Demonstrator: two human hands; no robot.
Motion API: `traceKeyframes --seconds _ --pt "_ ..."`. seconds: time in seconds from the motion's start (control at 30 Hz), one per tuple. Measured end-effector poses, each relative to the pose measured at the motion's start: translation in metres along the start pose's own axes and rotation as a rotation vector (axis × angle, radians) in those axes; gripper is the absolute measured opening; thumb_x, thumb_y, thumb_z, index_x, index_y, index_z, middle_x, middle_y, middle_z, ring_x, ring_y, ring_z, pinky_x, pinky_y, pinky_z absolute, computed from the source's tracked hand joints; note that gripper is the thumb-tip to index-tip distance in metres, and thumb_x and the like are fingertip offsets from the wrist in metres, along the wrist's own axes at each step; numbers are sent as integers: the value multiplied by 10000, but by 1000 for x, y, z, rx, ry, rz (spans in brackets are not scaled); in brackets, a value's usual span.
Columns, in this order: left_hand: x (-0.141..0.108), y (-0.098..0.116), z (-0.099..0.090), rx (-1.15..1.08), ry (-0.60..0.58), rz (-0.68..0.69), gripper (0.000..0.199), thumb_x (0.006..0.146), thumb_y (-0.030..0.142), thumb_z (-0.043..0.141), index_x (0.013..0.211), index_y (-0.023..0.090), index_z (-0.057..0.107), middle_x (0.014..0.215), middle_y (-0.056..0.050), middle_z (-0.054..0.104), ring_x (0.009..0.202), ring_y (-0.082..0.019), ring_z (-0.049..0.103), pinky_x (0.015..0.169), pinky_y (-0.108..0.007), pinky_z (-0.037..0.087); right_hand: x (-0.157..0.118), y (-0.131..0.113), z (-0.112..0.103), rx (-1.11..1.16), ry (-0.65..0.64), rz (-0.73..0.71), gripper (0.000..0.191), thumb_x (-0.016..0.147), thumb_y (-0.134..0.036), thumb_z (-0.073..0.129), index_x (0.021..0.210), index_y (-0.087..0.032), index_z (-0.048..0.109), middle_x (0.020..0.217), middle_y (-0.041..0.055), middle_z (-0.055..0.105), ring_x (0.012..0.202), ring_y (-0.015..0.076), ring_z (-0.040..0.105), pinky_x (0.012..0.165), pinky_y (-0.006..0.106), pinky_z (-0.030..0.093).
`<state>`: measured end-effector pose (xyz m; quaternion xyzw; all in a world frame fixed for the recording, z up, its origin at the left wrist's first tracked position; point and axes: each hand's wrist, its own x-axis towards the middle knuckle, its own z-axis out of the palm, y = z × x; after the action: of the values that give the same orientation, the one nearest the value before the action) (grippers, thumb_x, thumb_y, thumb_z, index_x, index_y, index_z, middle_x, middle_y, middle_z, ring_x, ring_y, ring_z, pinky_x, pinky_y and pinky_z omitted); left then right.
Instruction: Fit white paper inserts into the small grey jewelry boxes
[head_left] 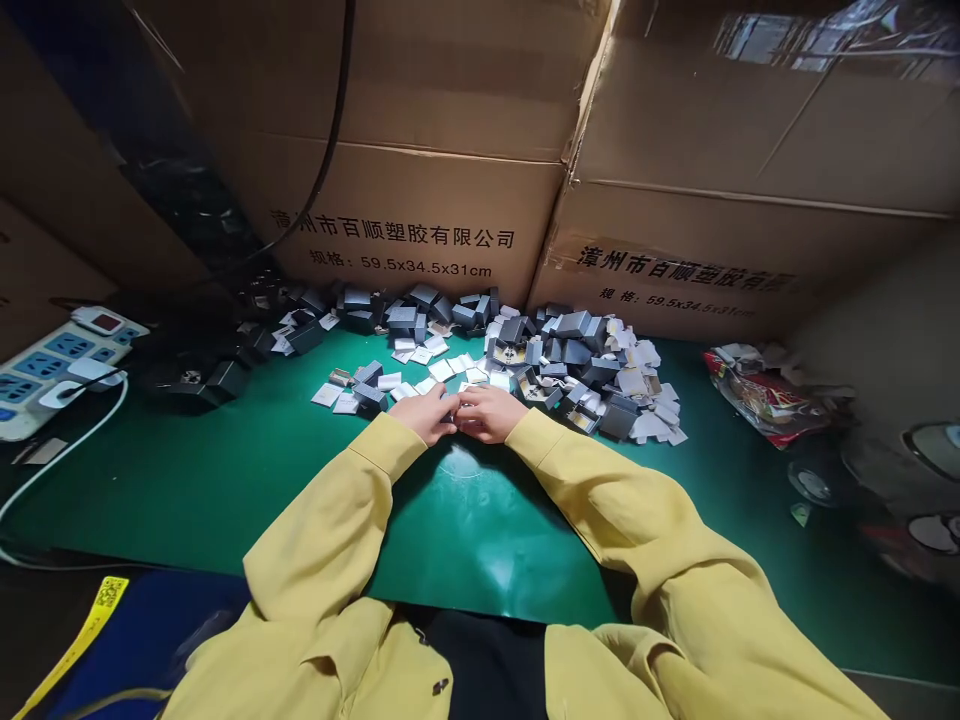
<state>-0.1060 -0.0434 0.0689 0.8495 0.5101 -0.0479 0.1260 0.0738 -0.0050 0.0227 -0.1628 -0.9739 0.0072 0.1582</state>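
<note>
My left hand point(421, 412) and my right hand point(489, 412) meet over the middle of the green table, fingers curled together. Whatever they pinch between them is small and mostly covered by the fingers, so I cannot make it out. Just beyond the fingertips lie flat white pieces point(441, 370). A few dark grey plastic housings point(369, 398) sit to the left of my left hand. Right of my right hand spreads a heap of dark grey housings point(576, 352), some showing metal parts inside, mixed with white pieces point(651, 400).
Large cardboard cartons point(405, 190) wall off the back, with a black cable point(334, 130) hanging before them. A power strip point(56, 365) with a white cord lies at the left. Toward the right are a red plastic packet point(772, 395) and a clear round container point(814, 482).
</note>
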Motion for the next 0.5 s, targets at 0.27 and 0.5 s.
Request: traceKeyframes --seconds 0.27,0.5 --pt "1 -9 6 -103 140 56 314 749 437 546 981 225 549 973 -46 497 696 -162 536 584 -261 394 -22 -18 26 -153 166 97 277 916 -267 389 1071 -180 601 1131 55 628 1085 165 533 1015 385 327" --pt "8 -18 22 -282 312 198 338 749 372 570 1027 180 570 912 -64 542 800 -194 548 734 -320 441 -24 -46 33 -220 70 259 395 898 -257 396 1240 -80 482 1286 154 503 1244 257 400 1047 477 288"
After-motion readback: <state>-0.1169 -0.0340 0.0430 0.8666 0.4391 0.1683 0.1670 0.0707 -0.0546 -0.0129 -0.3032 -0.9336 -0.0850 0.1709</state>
